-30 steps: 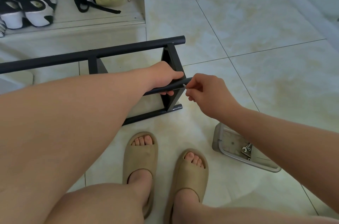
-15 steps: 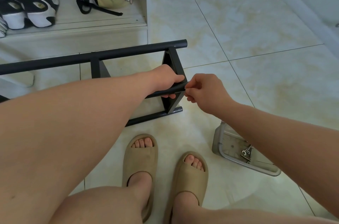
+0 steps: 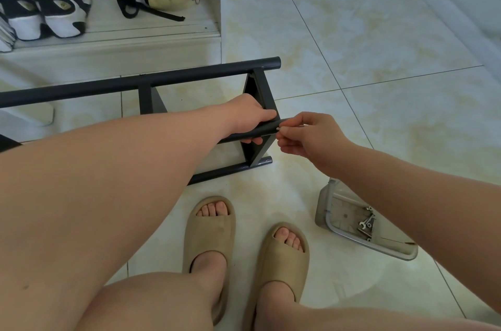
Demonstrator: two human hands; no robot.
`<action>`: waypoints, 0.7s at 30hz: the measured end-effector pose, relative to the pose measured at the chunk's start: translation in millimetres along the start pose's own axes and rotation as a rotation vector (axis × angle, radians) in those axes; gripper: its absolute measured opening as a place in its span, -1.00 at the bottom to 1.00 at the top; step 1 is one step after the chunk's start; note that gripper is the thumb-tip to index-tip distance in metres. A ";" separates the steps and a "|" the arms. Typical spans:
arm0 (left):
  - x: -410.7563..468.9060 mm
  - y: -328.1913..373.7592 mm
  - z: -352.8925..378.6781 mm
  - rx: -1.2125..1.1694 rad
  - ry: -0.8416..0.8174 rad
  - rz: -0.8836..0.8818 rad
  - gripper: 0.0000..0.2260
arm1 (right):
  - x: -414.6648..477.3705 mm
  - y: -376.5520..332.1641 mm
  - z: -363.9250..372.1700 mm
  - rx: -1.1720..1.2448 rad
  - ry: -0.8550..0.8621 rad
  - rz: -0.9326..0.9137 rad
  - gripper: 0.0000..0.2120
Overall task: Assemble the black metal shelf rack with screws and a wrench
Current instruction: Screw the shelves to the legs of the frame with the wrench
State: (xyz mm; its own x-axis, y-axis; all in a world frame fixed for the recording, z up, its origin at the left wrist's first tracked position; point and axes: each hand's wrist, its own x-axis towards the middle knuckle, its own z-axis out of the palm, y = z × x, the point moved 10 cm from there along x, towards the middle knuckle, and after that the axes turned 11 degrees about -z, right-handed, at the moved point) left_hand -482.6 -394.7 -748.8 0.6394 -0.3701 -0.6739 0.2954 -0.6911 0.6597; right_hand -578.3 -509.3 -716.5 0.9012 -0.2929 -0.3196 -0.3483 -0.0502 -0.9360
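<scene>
A: Left grip (image 3: pixel 249 116) curls around the black tube (image 3: pixel 267 128); right grip (image 3: pixel 311 138) pinches a screw (image 3: pixel 278 128) at its end.
B: Same as before. The black rack (image 3: pixel 162 78) stands on the floor (image 3: pixel 379 46).

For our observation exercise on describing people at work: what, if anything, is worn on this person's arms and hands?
Nothing is worn. The left forearm and right forearm are bare, no sleeve in view. The left hand and right hand have no gloves, and no watch, bracelet or ring is visible.
</scene>
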 end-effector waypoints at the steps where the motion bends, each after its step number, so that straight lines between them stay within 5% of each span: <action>1: 0.1 -0.1 0.0 0.006 0.000 0.000 -0.70 | 0.7 -1.1 -0.3 -0.016 0.003 0.005 -0.90; 7: 0.8 -0.9 1.4 -0.003 -0.018 0.005 -0.70 | 7.1 -28.6 8.1 -0.590 -0.043 -0.184 -0.82; 10: 0.7 -0.8 2.0 -0.005 -0.021 0.008 -0.70 | 6.5 -32.2 13.4 -0.688 -0.064 -0.242 -0.78; 21: -1.9 0.7 -0.2 -0.007 0.000 -0.008 -0.69 | -0.3 0.1 2.7 -0.092 -0.017 -0.120 -0.91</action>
State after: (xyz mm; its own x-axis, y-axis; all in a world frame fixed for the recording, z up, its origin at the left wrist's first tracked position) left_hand -483.4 -394.4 -747.0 0.6371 -0.3640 -0.6794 0.3054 -0.6900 0.6562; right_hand -577.8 -506.6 -716.9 0.9418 -0.2629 -0.2096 -0.2594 -0.1716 -0.9504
